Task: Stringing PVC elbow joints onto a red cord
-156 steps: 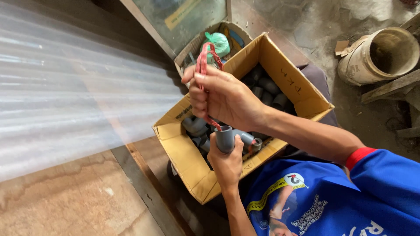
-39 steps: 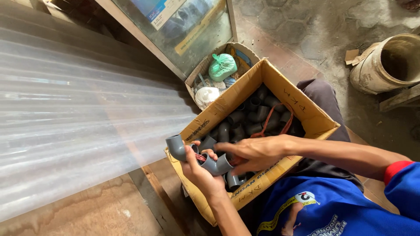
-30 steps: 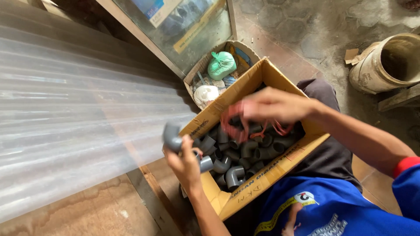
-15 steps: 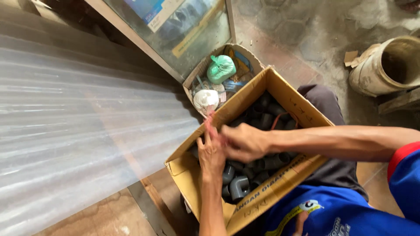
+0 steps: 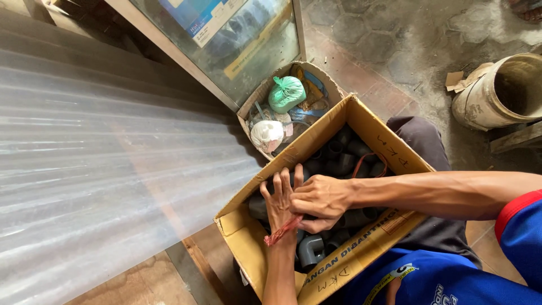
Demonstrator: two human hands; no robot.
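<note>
An open cardboard box (image 5: 368, 123) rests on my lap, filled with several grey plastic pipe elbows (image 5: 345, 150). My left hand (image 5: 279, 199) lies palm down inside the box at its near left corner, fingers stretched and apart, on top of the fittings. My right hand (image 5: 319, 200) is right beside it, touching it, fingers curled. A red plastic string (image 5: 282, 230) runs out from under my right thumb and across my left wrist. A second loop of red string (image 5: 368, 164) lies on the fittings further back. What is under both palms is hidden.
A round container behind the box holds a green bag (image 5: 285, 93) and a white bag (image 5: 266, 134). A translucent corrugated sheet (image 5: 107, 169) fills the left. A glass-fronted cabinet (image 5: 237, 39) stands behind. A pale bucket (image 5: 502, 90) lies on the paved floor at right.
My left hand, which held grey elbows up a second ago, has gone down flat into the box. My right hand brought the red string from the box's middle to my left wrist.
</note>
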